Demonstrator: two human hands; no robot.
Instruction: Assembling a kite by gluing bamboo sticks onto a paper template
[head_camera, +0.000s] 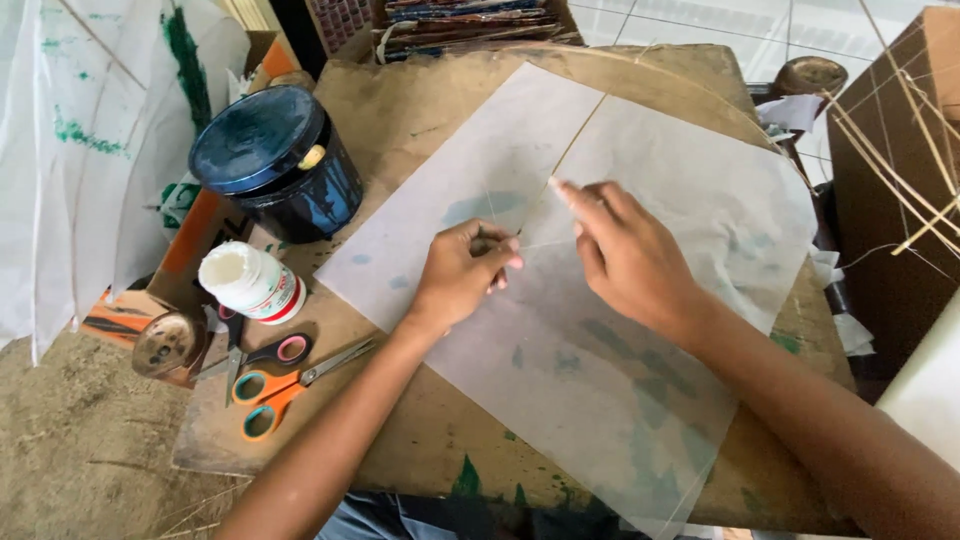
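White paper (640, 330) lies on a board (420, 420); left hand (462, 275) pinches a thin stick (575, 145), right hand (625, 250) presses it, fingers extended.

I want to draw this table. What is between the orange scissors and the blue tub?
In the head view, a white glue bottle lies on its side between the orange scissors and the blue tub.

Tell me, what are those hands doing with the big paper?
A person works at a brown table. Both hands press on a thin white paper sheet with a thin stick lying along it. The left hand pinches something small by the stick, and the right hand points a finger down beside it. Orange scissors, a white glue bottle and a dark paint tub sit to the left.
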